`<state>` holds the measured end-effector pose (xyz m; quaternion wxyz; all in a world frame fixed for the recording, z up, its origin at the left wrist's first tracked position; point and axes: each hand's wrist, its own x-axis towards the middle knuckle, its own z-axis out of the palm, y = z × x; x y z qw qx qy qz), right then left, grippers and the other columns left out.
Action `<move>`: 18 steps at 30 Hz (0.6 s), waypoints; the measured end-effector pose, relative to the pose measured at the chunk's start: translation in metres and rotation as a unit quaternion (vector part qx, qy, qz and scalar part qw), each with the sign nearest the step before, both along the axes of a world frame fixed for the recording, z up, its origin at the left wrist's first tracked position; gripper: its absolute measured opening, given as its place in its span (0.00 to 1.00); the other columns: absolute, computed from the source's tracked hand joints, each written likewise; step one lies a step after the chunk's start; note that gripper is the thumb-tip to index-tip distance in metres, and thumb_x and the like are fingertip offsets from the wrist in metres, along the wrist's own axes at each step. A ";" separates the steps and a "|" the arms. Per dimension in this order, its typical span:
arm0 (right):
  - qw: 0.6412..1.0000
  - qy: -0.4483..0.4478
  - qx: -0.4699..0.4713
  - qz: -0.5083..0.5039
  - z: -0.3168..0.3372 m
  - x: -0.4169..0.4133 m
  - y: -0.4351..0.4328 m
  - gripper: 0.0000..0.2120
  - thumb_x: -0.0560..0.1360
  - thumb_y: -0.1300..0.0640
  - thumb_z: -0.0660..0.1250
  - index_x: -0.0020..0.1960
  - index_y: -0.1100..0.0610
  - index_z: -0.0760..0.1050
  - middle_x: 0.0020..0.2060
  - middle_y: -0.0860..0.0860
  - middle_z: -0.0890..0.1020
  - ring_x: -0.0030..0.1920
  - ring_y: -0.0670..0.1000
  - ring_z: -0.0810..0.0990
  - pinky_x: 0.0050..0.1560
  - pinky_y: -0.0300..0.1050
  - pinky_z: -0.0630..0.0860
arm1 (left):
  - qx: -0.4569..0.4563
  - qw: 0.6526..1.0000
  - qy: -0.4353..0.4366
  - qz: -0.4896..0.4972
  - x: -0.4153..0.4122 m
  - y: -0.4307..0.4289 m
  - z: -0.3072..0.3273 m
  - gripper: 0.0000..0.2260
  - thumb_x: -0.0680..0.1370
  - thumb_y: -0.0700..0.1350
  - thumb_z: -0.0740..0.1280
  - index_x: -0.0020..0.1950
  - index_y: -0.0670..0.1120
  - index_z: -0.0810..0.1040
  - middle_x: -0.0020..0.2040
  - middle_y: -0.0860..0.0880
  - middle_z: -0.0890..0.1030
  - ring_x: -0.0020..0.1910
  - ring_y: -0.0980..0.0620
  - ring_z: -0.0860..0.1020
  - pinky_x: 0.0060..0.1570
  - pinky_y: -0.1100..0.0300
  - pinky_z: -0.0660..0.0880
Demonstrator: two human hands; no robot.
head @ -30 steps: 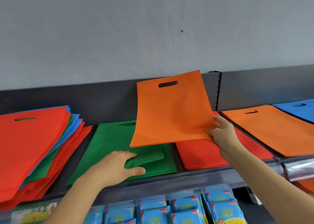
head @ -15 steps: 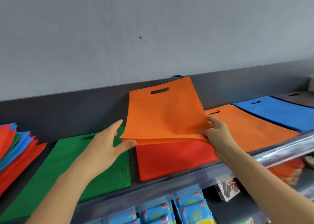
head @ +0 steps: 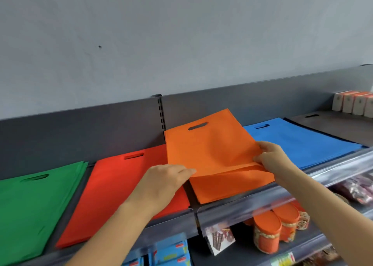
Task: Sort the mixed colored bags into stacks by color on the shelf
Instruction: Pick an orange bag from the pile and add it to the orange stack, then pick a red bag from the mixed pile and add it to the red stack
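The right hand (head: 272,158) pinched the orange bag (head: 207,146) by its corner, tilted over the orange stack (head: 226,187) on the shelf (head: 173,223) — the left hand (head: 161,183) touched its edge with straight fingers; red stack (head: 113,189) and blue stack (head: 298,142) lay either side.

Light: we see soft, even brightness; shadows faint.
Glare: we see pale sheen on the shelf rail (head: 333,170), right.
Blur: we find the lower right smeared.
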<state>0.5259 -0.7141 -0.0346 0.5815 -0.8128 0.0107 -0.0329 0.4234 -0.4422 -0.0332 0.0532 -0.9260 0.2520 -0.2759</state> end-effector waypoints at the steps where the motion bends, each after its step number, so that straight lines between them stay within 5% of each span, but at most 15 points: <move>1: 0.999 -0.001 -0.036 -0.001 -0.002 0.007 -0.010 0.23 0.70 0.75 0.57 0.60 0.59 0.75 0.46 0.58 0.80 0.43 0.61 0.79 0.47 0.53 0.77 | 0.005 1.000 0.020 -0.001 0.004 -0.010 -0.004 0.25 0.64 0.32 0.70 0.58 0.51 0.79 0.43 0.54 0.83 0.37 0.51 0.81 0.30 0.60 0.78; 4: 0.991 -0.005 -0.137 0.008 -0.008 0.024 -0.031 0.25 0.71 0.72 0.59 0.66 0.57 0.72 0.50 0.57 0.79 0.41 0.56 0.75 0.40 0.46 0.72 | -0.001 0.997 0.073 0.021 0.014 -0.036 -0.013 0.29 0.72 0.31 0.62 0.68 0.54 0.70 0.49 0.54 0.80 0.46 0.51 0.79 0.40 0.57 0.75; 7: 0.973 -0.017 -0.230 0.013 -0.010 0.035 -0.039 0.25 0.72 0.69 0.60 0.67 0.57 0.71 0.61 0.57 0.76 0.54 0.58 0.76 0.45 0.45 0.72 | -0.024 0.990 0.133 0.034 0.018 -0.050 -0.021 0.27 0.78 0.35 0.58 0.73 0.58 0.61 0.51 0.54 0.78 0.49 0.52 0.77 0.46 0.57 0.74; 13: 0.923 -0.075 -0.377 0.030 -0.007 0.036 -0.026 0.24 0.71 0.68 0.60 0.66 0.54 0.72 0.61 0.54 0.77 0.57 0.56 0.75 0.40 0.46 0.73 | -0.039 0.963 0.257 0.063 0.015 -0.065 -0.015 0.19 0.81 0.58 0.51 0.70 0.57 0.67 0.65 0.57 0.73 0.62 0.55 0.72 0.60 0.57 0.69; 18: 0.915 -0.163 -0.353 0.111 0.007 0.020 0.024 0.21 0.74 0.63 0.65 0.67 0.54 0.71 0.66 0.52 0.73 0.64 0.54 0.72 0.59 0.47 0.71 | -0.060 0.969 0.230 0.072 -0.004 -0.055 -0.005 0.21 0.80 0.59 0.50 0.70 0.56 0.67 0.70 0.58 0.67 0.69 0.60 0.62 0.66 0.58 0.65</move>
